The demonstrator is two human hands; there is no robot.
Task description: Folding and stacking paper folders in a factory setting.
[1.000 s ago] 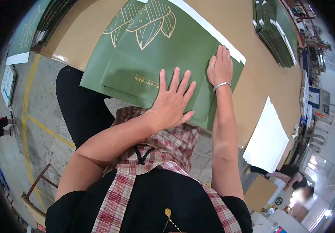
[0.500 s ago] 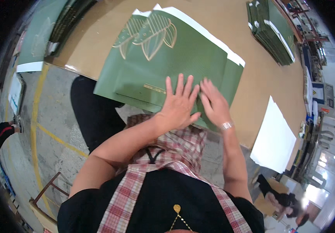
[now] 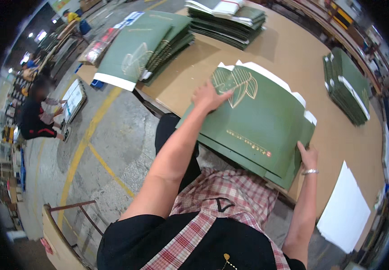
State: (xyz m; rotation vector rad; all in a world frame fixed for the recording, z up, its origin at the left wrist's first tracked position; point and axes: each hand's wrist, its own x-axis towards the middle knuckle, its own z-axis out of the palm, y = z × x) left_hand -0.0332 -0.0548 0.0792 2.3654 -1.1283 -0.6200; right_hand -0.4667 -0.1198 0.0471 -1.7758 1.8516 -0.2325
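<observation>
A flat green paper bag (image 3: 266, 112) with gold leaf outlines and jagged white flaps along its far edge lies at the table's near edge. Beneath it, more green paper shows along the near side. My left hand (image 3: 209, 96) holds the bag's left edge, the thumb resting over the printed leaves. At the right edge my right hand (image 3: 309, 157) grips the side, its thumb on the green face and the other fingers partly hidden.
Green paper stacks stand on the brown table (image 3: 289, 40): a left stack (image 3: 158, 33), a far stack (image 3: 223, 27) and a right stack (image 3: 347, 85). White sheets (image 3: 345, 209) lie at the right edge. A person (image 3: 39, 108) is on the floor area at left, near a chair frame (image 3: 75, 207).
My hands have parted from the middle of the bag to its two side edges. The view has shifted, showing more of the table's far side and the left floor.
</observation>
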